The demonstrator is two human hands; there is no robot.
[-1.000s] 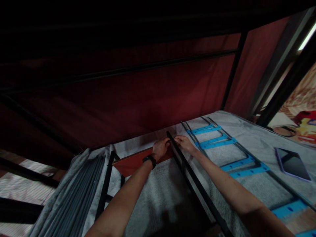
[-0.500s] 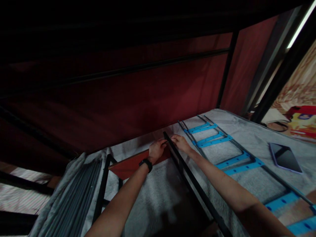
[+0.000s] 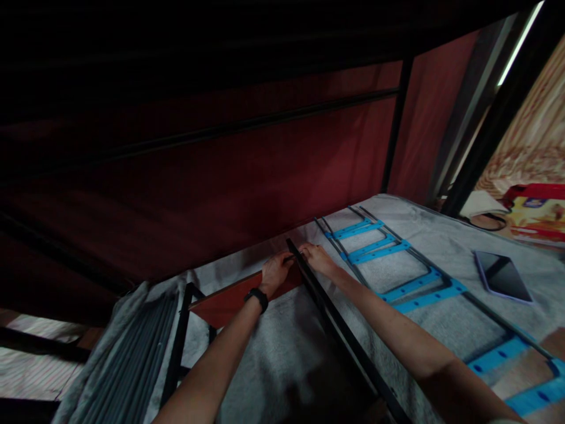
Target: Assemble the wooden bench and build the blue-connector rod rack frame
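My left hand (image 3: 274, 273), with a black band on its wrist, is closed at the left side of a black metal bar (image 3: 338, 318). A thin dark piece shows at its fingertips, too small to name. On the bar's other side my right hand (image 3: 318, 259) is closed, fingertips pinched close to the bar's far end; what they hold is hidden. Below my left hand a reddish-brown board (image 3: 225, 303) spans from this bar to a second black frame (image 3: 179, 335) on the left.
Blue-and-black rack pieces (image 3: 415, 297) lie to the right on a grey blanket (image 3: 441, 235). Beyond them rests a phone (image 3: 503, 275). Several grey tubes (image 3: 132, 359) lie at the left. A dark red panel (image 3: 265, 176) rises behind, and a red-and-yellow package (image 3: 536, 212) is at the far right.
The whole view has shifted slightly. Both hands remain at the bar's far end, and a thin dark piece now shows more clearly at my left fingertips.
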